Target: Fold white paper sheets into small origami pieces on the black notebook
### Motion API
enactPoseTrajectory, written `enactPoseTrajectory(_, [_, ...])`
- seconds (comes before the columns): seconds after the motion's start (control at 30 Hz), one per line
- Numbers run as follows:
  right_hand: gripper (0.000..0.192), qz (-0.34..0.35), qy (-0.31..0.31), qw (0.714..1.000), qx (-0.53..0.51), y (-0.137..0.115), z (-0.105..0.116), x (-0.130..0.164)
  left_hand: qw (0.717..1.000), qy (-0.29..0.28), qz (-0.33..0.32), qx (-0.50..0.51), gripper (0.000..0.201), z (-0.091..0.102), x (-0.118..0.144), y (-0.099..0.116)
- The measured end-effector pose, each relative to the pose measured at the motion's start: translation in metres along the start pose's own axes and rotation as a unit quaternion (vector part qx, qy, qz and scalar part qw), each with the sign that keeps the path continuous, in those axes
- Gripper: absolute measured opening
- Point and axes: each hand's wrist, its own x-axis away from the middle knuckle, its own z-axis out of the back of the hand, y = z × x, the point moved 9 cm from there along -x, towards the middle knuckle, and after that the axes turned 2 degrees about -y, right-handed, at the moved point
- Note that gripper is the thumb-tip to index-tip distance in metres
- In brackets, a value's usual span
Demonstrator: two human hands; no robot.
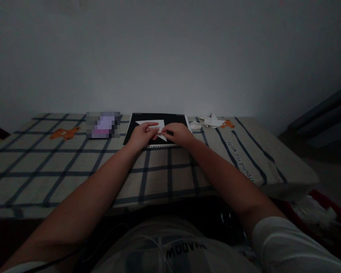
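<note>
We see our left hand and right hand meeting over a white folded paper that lies on a black mat at the far side of the checked cloth — both arms stretched forward, fingers pinched shut on the paper's edge. More folded paper pieces lie to the right. The cloth's print is too small to read — upside down besides.
</note>
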Motion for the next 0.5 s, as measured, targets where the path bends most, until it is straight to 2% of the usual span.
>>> enactPoseTrajectory(0.1, [0.015,-0.034,0.021,0.999,0.02,0.011,0.015,0.002,0.998,-0.012,-0.042,-0.047,0.051,-0.003,0.001,0.007])
enactPoseTrajectory(0.2, [0.012,-0.091,0.056,0.992,0.06,0.035,0.043,0.009,0.977,-0.013,-0.118,-0.176,0.036,-0.005,0.006,0.022])
enactPoseTrajectory(0.27, [0.012,-0.184,0.071,0.976,0.097,0.063,0.064,0.019,0.953,-0.022,-0.166,-0.25,0.027,-0.008,0.009,0.031])
enactPoseTrajectory(0.33, [0.011,-0.288,0.055,0.947,0.13,0.093,0.077,0.034,0.936,-0.036,-0.2,-0.288,0.024,-0.012,0.011,0.037])
enactPoseTrajectory(0.37, [0.01,-0.319,0.045,0.936,0.144,0.103,0.081,0.04,0.93,-0.04,-0.21,-0.298,0.023,-0.012,0.012,0.038])
enactPoseTrajectory(0.43, [0.007,-0.358,0.031,0.919,0.165,0.118,0.086,0.05,0.923,-0.046,-0.222,-0.311,0.023,-0.013,0.011,0.038])
enactPoseTrajectory(0.5, [0.006,-0.364,0.037,0.913,0.179,0.123,0.088,0.053,0.918,-0.055,-0.231,-0.318,0.024,-0.014,0.01,0.036])
